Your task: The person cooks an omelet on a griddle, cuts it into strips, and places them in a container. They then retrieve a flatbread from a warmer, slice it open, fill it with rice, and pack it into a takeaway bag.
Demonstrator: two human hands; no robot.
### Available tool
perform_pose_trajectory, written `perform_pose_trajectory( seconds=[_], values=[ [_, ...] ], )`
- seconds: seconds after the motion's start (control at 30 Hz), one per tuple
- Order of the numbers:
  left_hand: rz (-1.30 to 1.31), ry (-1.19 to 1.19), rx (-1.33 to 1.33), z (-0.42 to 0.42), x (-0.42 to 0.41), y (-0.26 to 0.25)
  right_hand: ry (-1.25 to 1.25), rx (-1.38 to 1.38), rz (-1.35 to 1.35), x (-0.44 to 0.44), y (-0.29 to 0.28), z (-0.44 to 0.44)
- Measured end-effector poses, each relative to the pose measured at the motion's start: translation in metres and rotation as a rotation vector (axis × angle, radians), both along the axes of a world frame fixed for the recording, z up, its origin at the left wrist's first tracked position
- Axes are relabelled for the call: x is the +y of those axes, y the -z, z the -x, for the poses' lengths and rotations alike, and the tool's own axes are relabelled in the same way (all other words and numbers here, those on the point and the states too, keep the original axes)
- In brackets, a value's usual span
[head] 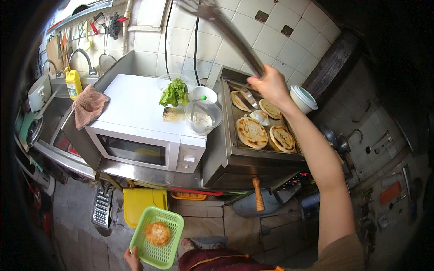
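At the bottom, my left hand [133,260] grips the near left rim of a light green plastic basket [178,233]. One round browned flatbread [158,233] lies in it. My right hand [270,84] is raised over the far side of the griddle [234,142], closed around a long dark tool [237,42]. The tool is blurred and slants up left to the picture's top, where its end looks forked. Below that hand, several flatbreads [252,132] and a fried egg [259,117] lie on the griddle. A metal blade [251,100] rests by the far left bread.
A white microwave [132,98] left of the griddle bears lettuce [175,92], a clear plastic tub [213,126] and a pink cloth [89,105]. A white lidded bucket [302,100] stands behind right. A wooden handle [258,194] juts from the griddle's front. A yellow bin [142,203] stands below.
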State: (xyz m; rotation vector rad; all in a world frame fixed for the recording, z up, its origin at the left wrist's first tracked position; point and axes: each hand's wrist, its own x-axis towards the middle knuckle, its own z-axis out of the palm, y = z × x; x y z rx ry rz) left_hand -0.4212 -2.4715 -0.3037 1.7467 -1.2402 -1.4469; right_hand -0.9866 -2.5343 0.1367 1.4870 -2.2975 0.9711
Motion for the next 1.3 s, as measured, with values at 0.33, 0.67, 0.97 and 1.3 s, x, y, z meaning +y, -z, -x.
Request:
perform_pose_trajectory(
  seconds=[0.33,0.67,0.97,1.3],
  values=[
    [-0.028,-0.101,0.109,-0.003,0.022,-0.016,-0.252,0.148,0.024,-0.027,0.044,-0.085],
    [-0.036,-0.196,0.148,-0.023,0.039,-0.003,-0.308,0.197,-0.040,-0.049,0.057,-0.091],
    [0.006,-0.236,0.214,-0.017,0.042,0.017,-0.168,-0.049,-0.248,-0.031,0.038,-0.097],
    [-0.105,-0.157,-0.032,0.008,0.057,-0.007,0.041,-0.790,-0.314,0.235,-0.039,0.088]
  ],
)
